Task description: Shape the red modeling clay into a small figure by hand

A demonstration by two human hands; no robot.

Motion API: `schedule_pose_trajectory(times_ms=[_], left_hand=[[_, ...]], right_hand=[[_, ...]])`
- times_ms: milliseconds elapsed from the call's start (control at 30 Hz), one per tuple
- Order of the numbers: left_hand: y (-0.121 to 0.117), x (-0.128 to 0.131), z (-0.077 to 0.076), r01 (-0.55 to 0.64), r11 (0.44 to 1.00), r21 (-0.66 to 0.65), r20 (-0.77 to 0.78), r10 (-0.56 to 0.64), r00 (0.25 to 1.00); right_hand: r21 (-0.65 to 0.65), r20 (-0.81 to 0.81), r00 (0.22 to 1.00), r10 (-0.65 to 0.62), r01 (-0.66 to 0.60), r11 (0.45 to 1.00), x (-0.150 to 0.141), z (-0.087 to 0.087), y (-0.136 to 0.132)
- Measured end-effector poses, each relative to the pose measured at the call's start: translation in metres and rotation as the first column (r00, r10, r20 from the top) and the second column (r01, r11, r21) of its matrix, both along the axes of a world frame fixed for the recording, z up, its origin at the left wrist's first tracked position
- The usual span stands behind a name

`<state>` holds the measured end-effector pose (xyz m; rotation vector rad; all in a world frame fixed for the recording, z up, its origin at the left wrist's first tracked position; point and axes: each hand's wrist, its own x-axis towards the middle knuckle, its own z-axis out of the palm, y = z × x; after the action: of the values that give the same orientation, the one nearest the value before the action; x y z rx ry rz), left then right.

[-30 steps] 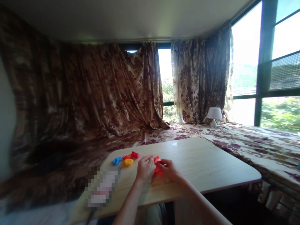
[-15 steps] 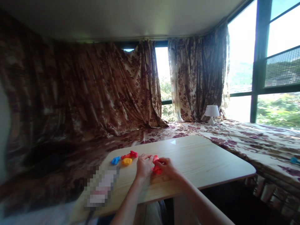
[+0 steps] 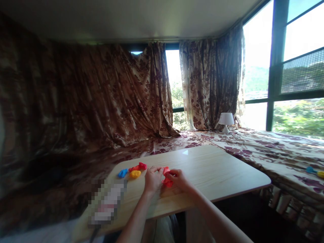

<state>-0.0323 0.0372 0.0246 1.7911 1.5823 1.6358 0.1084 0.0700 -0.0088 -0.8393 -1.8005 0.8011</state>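
A soft, crumpled bright red piece (image 3: 167, 182) lies on the pale wooden table (image 3: 202, 168), between my two hands. Its material is too small to make out. My left hand (image 3: 153, 178) has its fingertips closed on the upper left edge of this piece. From the right, my right hand (image 3: 178, 177) pinches the middle of it with thumb and forefinger. The fingers hide part of the red piece. Left of my left hand lie a yellow lump (image 3: 135, 174), a blue lump (image 3: 123, 173) and a second, darker red piece (image 3: 138, 166), all crumpled.
A blurred-out, pixelated object (image 3: 107, 204) rests on the table's left side, a dark cord at its lower end. Beyond the table are a flower-patterned cover (image 3: 240, 152) and a white lamp (image 3: 226, 122). Blue (image 3: 311, 169) and yellow (image 3: 321, 174) items lie at the far right.
The view has turned slightly right, so everything sits a little further left. Both hands keep hold of the red piece, with hardly any movement of the fingers.
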Motion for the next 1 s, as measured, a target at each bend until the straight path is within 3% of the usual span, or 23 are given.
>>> schedule_pose_trajectory(times_ms=[300,567,1000], left_hand=[[0.000,0.001,0.012,0.007,0.998,-0.058,0.022,-0.005,1.000],[0.004,0.006,0.009,-0.002,0.996,-0.091,0.032,0.005,0.999],[-0.006,-0.007,0.007,0.174,0.972,-0.160,0.159,-0.149,0.976]], right_hand=[[-0.015,-0.014,1.000,0.020,-0.021,1.000,0.000,0.002,-0.002],[-0.012,-0.029,0.999,0.040,-0.040,0.999,0.000,0.000,-0.001],[-0.016,-0.022,1.000,0.006,-0.006,1.000,-0.002,-0.006,0.004]])
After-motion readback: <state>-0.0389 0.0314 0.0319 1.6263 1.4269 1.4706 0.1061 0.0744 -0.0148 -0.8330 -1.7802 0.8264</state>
